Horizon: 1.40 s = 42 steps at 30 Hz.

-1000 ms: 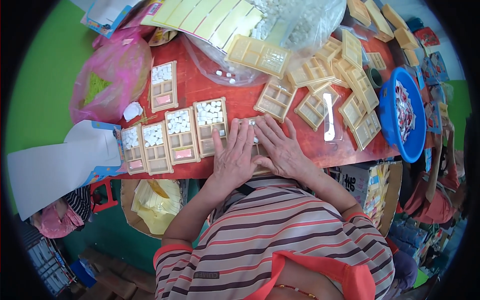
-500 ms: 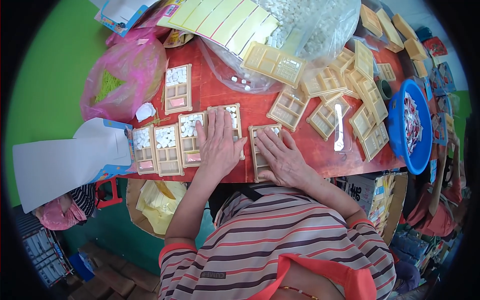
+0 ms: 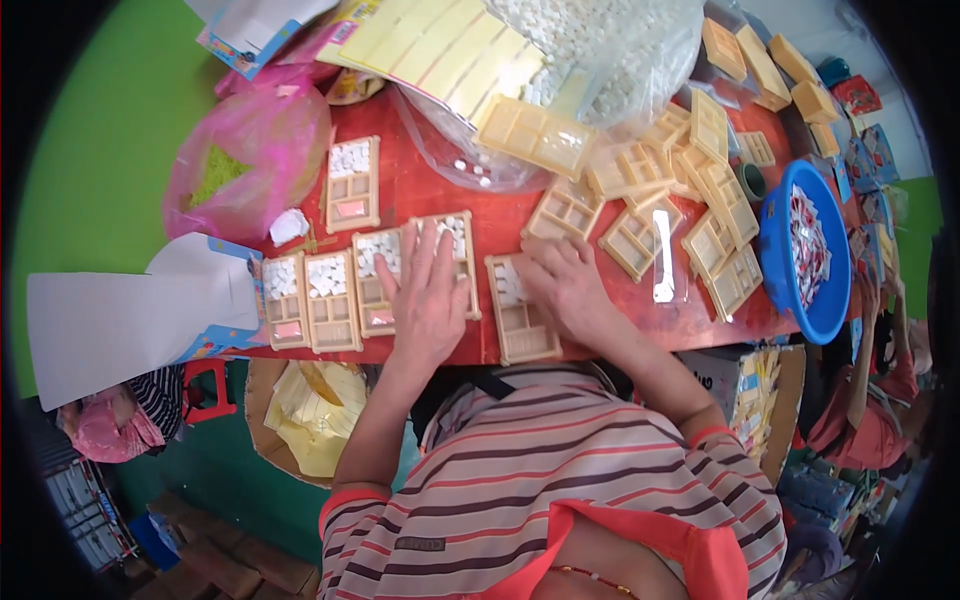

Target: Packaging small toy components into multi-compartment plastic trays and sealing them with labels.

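My left hand (image 3: 432, 300) lies flat with fingers stretched over a beige compartment tray (image 3: 461, 262) and the edge of its neighbour (image 3: 376, 318). White cube-like pieces fill the top compartments of both. My right hand (image 3: 570, 290) is bent over the upper right side of another beige tray (image 3: 520, 345). White pieces (image 3: 508, 285) show in that tray's top compartment, and its lower compartments look bare. The right fingertips are blurred and partly hidden, so any grip is unclear. Left of my left hand stand two more filled trays (image 3: 330, 312), (image 3: 287, 335), one with a pink piece.
Another filled tray (image 3: 351, 190) lies further back. Beige trays (image 3: 640, 235) are heaped at right, beside a blue basin (image 3: 835, 320) of small packets. A clear bag of white pieces (image 3: 620, 60), a pink bag (image 3: 290, 190) and an opened box (image 3: 215, 300) surround the red table (image 3: 405, 135).
My right hand has gone from lying flat over the tray to bent fingers at its upper right side. That tray now sits slightly tilted. The left hand stays nearly in place.
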Each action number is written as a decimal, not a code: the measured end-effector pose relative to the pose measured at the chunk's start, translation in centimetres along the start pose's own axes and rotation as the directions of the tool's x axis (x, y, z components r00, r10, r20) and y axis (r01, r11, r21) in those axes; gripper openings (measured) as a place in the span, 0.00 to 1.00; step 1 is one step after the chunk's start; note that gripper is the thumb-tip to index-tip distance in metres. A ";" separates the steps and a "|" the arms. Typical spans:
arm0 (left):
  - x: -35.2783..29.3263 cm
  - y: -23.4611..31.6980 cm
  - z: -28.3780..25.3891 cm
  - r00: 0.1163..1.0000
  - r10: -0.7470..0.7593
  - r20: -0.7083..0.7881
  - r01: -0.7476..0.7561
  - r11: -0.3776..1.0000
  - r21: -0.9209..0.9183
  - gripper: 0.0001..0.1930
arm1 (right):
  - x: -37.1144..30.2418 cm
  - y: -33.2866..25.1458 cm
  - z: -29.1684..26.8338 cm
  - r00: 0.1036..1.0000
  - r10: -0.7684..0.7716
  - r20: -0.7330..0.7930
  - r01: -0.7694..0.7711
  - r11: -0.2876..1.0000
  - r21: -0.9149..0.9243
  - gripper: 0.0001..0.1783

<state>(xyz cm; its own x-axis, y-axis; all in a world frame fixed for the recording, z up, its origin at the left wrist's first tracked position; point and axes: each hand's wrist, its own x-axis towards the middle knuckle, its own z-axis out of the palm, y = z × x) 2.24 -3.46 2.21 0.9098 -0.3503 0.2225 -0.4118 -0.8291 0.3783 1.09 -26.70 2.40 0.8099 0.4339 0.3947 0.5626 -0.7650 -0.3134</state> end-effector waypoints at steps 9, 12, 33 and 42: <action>-4.6 4.3 -1.3 0.997 0.045 -0.061 -0.065 0.922 -0.382 0.16 | 2.0 2.0 0.5 0.994 -0.035 0.103 0.050 0.987 -0.152 0.06; -5.3 5.3 -0.6 0.994 0.100 -0.038 -0.107 0.933 -0.343 0.16 | 2.1 1.9 0.4 0.987 -0.027 0.156 0.053 0.984 -0.168 0.05; -1.6 3.3 -3.5 0.988 -0.149 -0.034 0.105 0.824 -0.557 0.25 | 6.8 3.0 -3.7 0.988 -0.088 0.125 0.102 0.988 -0.114 0.04; 7.7 -10.2 -2.6 0.995 -0.028 -0.095 0.041 0.989 0.142 0.23 | 15.7 3.3 -0.9 0.985 -0.148 0.093 0.154 0.986 -0.056 0.03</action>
<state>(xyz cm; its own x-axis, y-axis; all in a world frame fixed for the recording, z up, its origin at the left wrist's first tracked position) 13.28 3.44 2.38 0.9118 -0.2841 0.2965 -0.3625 -0.8961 0.2561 15.55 -22.83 8.34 0.7295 0.5850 0.3544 0.6703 -0.7147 -0.1998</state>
